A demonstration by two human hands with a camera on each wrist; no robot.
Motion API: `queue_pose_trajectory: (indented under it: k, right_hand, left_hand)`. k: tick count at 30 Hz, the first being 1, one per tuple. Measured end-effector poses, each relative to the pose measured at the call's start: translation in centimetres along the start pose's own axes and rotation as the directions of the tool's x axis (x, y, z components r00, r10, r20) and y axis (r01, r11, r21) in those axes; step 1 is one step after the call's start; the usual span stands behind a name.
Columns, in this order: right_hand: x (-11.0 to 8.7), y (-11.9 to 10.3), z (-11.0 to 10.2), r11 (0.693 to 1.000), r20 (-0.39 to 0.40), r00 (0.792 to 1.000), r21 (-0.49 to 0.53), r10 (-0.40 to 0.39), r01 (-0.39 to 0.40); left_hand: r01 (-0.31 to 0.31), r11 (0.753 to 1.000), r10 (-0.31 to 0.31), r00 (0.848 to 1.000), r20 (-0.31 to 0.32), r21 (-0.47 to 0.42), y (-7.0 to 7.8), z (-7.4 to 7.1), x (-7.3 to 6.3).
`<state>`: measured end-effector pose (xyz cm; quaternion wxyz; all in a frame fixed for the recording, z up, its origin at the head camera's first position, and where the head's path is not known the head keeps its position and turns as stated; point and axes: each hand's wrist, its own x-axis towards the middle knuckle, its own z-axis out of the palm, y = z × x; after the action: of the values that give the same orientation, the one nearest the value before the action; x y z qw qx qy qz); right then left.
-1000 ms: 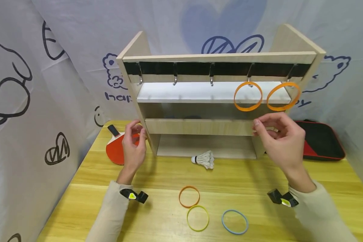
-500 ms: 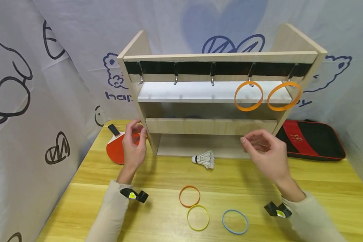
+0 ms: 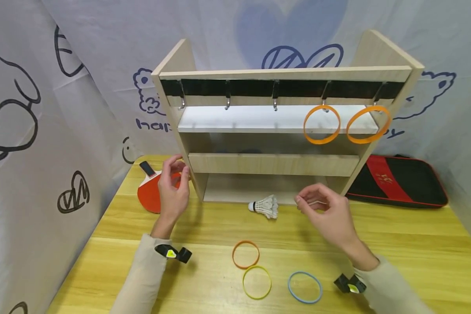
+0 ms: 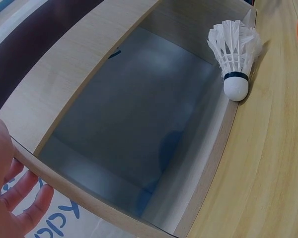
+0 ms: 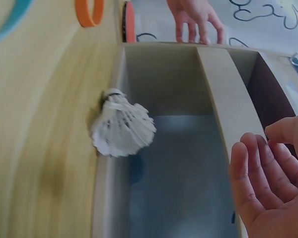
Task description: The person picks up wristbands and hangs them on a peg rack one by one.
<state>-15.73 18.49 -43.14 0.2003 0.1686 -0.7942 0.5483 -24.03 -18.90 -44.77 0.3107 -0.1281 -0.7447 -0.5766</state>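
Observation:
In the head view my left hand [image 3: 174, 185] is at the left side panel of a wooden shelf rack [image 3: 274, 165], fingertips right at the panel's edge. Its fingers [image 4: 22, 191] lie along the panel's outer face in the left wrist view. My right hand [image 3: 327, 213] hovers in front of the rack's lower right with loosely bent fingers and nothing in them. To its left a white feather shuttlecock [image 3: 264, 207] lies at the rack's front bottom edge, cork pointing left. Two orange rings, one [image 3: 322, 143] beside the other [image 3: 366, 140], hang from the two rightmost hooks.
Orange [image 3: 233, 257], yellow [image 3: 269, 288] and blue [image 3: 317, 297] rings lie on the wooden table [image 3: 204, 279] before the rack. A red table tennis bat [image 3: 148, 196] is at left, partly behind my left hand. A black and red case [image 3: 420, 183] lies at right.
My right hand has moved down and to the left, away from below the hanging rings, uncovering more of the case. My left hand has stayed in place.

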Motion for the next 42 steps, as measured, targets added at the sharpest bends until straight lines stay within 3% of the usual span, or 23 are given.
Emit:
queue_pose_trajectory:
  k: [10,16,25,30,39,42]
  right_hand:
    - [-0.7,0.7,2.9,0.997,0.162,0.985,-0.063,0.061,-0.052]
    - [-1.0,1.1,4.9,0.994,0.3,0.949,-0.079,0.096,-0.076]
    - [-1.0,1.4,6.7,0.994,0.414,0.908,-0.107,0.057,-0.013]
    - [-1.0,1.5,7.1,0.99,0.501,0.862,-0.139,0.076,-0.007]
    - [-1.0,1.8,7.5,0.974,0.651,0.751,-0.22,0.106,0.053]
    - [-1.1,1.8,7.6,0.97,0.677,0.731,-0.226,0.091,0.089]
  left_hand:
    - [-0.01,1.0,0.01,1.0,-0.001,0.003,0.0,-0.1,0.3]
    - [-0.004,1.0,0.004,1.0,0.001,0.003,-0.1,-0.1,0.4]
    - [0.006,1.0,-0.006,1.0,0.003,0.007,0.2,0.0,0.5]
    - [0.002,1.0,-0.002,1.0,-0.001,0.009,0.1,-0.1,0.4]
    - [0.011,1.0,-0.011,1.0,0.005,0.016,0.0,-0.2,0.1]
    - [0.01,1.0,-0.01,1.0,0.007,0.016,0.1,-0.1,0.1]
